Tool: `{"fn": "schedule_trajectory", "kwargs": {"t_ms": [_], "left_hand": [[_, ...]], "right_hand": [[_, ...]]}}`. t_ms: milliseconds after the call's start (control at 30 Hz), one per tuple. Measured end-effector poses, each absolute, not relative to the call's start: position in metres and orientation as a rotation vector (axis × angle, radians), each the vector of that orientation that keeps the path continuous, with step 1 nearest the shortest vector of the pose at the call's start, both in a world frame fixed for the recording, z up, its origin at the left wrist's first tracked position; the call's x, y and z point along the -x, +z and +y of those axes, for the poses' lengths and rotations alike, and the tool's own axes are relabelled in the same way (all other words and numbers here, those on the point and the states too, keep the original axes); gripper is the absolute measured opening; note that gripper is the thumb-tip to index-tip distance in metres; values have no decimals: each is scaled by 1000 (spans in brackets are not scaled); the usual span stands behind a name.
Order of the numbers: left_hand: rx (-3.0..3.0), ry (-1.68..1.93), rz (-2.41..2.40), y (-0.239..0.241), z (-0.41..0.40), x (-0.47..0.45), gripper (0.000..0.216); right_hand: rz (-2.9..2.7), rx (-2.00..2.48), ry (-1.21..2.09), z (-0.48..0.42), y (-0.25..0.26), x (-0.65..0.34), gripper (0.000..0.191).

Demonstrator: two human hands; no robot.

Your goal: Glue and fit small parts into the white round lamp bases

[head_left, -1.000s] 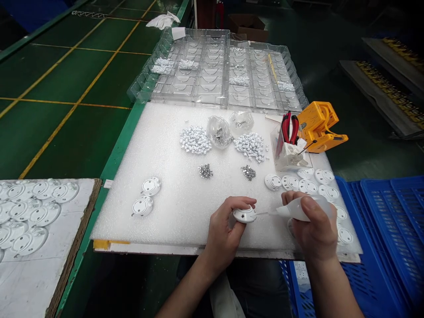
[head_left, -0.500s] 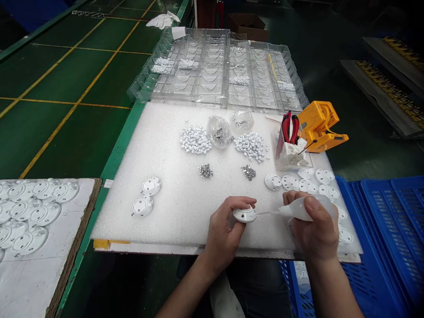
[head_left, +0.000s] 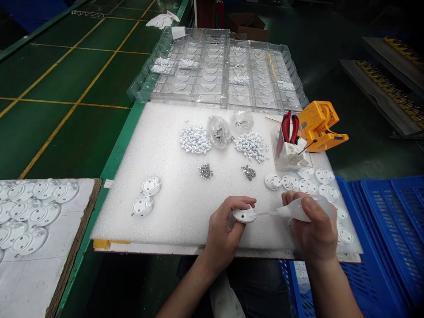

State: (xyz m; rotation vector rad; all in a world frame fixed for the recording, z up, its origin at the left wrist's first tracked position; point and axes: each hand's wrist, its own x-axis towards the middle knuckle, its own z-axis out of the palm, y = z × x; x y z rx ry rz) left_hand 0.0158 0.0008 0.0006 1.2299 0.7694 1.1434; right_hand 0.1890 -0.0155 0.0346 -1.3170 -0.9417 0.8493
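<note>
Left hand: the left hand (head_left: pixel 222 229) is clenched around a white round disc (head_left: pixel 244 215), fingers over its far rim, near the foam's front edge.
Right hand: the right hand (head_left: pixel 314 229) is closed on a translucent squeeze bottle (head_left: pixel 298 209), lying on its side.
Nozzle: the bottle's thin nozzle (head_left: pixel 263 213) points left, its tip meeting the disc's right edge.
Discs on foam: the white foam sheet (head_left: pixel 149 212) carries two white discs (head_left: pixel 151 186) left of the hands. Nine more (head_left: pixel 308 186) lie along its right edge, one partly hidden under the right hand.
Board: a board (head_left: pixel 76 221) at lower left holds at least ten more white discs (head_left: pixel 43 191), cut off by the frame.
Crates: blue plastic crates (head_left: pixel 380 229) sit beyond the foam's right edge.
Heaps: mid-foam are two small heaps of dark screws (head_left: pixel 205 171), then two larger heaps of silvery parts (head_left: pixel 195 140).
Bags: two transparent plastic bags (head_left: pixel 218 131) lie between those larger heaps.
Far right corner: a transparent holder (head_left: pixel 281 159) stands with red-handled pliers (head_left: pixel 289 126), beside a yellow tool (head_left: pixel 318 126).
Far edge: two transparent compartment trays (head_left: pixel 188 92) lie beyond the foam, with small silvery heaps in several compartments.
</note>
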Motion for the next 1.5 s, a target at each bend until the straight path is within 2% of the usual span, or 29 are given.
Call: {"fn": "schedule_trajectory", "kwargs": {"t_ms": [300,433,533,800,1167,1300,1400,1500], "left_hand": [[-1226,1165,755,0,1,-16,12],[-1224,1206,722,-2,0,-15,10],[-1214,1230,689,-3,-1,-15,11],[-1219,1323,599,-3,1,-14,19],[-1232,1393,608,-14,-1,-17,27],[-1219,1428,590,-12,-2,-16,23],[-1174,1518,580,-9,-5,-16,20],[-1114,1639,591,-9,-7,-16,18]], "right_hand": [[-828,1257,892,-9,42,-185,55],[-862,1268,955,-2,42,-189,46],[-1088,1422,971,9,45,-194,40],[-1726,1630,565,50,67,-184,14],[-1987,1682,458,103,38,-171,15],[-1929,1659,302,86,54,-171,23],[-1769,1642,97,63,74,-169,12],[-1951,1526,243,52,76,-159,10]]}}
